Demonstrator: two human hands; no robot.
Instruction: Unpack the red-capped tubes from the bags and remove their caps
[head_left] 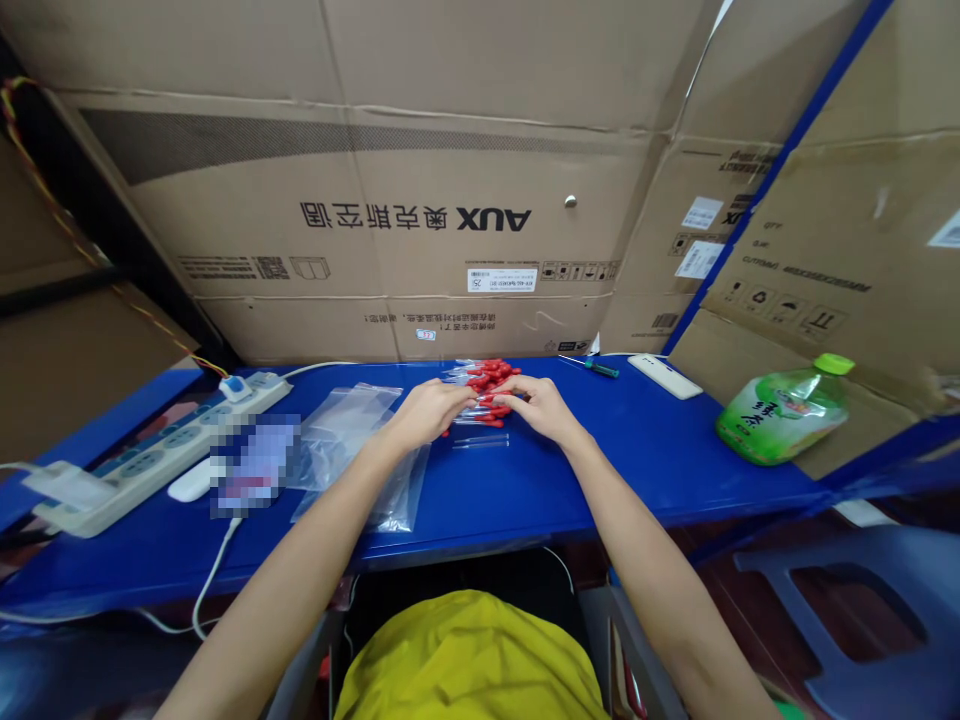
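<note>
A pile of droppers (pixel 491 374), clear thin tubes with red bulbs, lies on the blue table in front of me. My left hand (pixel 437 408) is closed in a pinch at the pile's left side, on the clear tube of a dropper. From the right, the fingertips of my right hand (pixel 536 405) pinch at a red bulb, seemingly of that same dropper; fingers partly hide the grip. Just below the hands, a few loose clear tubes (pixel 481 441) lie flat. Clear plastic bags (pixel 352 430) are spread beside and under my left forearm.
A long power strip (pixel 165 450) with plugs and cables runs along the left, near a blurred-out phone-like object (pixel 256 465). Toward the back right lie a green-handled screwdriver (pixel 600 369) and a white bar (pixel 664 376). A green tea bottle (pixel 784 410) lies tilted at right. Cardboard (pixel 420 160) walls the back.
</note>
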